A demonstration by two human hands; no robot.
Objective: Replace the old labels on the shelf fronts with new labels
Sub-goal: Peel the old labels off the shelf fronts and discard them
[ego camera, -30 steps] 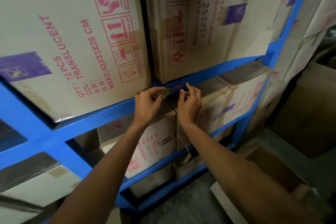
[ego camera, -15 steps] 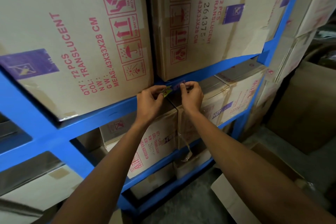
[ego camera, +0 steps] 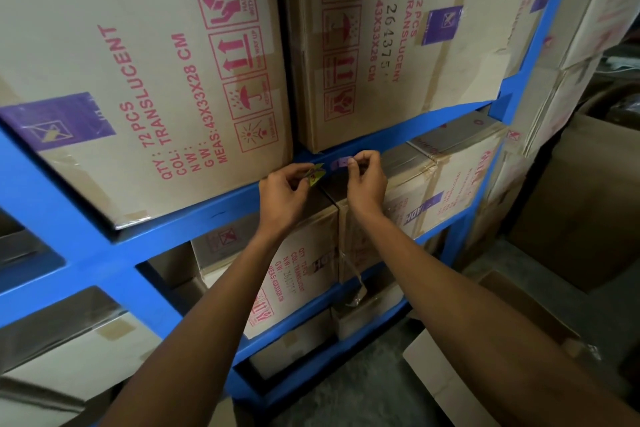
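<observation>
A small purple label (ego camera: 339, 162) sits on the front of the blue shelf beam (ego camera: 207, 215), just under the gap between two big cartons. My right hand (ego camera: 365, 180) pinches the label's right end with thumb and forefinger. My left hand (ego camera: 285, 192) is a little to the left of it and holds a small crumpled yellow-green label (ego camera: 316, 175) with a red mark between its fingertips, close to the beam. Whether the purple label is fully stuck down I cannot tell.
Large cardboard cartons (ego camera: 145, 73) with pink print fill the shelf above the beam, and smaller cartons (ego camera: 298, 263) sit on the shelf below. A blue upright (ego camera: 540, 31) stands at the right. Open cardboard boxes (ego camera: 519, 315) lie on the grey floor at lower right.
My right hand has slid a little right along the beam, so more of the purple label shows. My left hand still holds the yellow-green label in about the same spot.
</observation>
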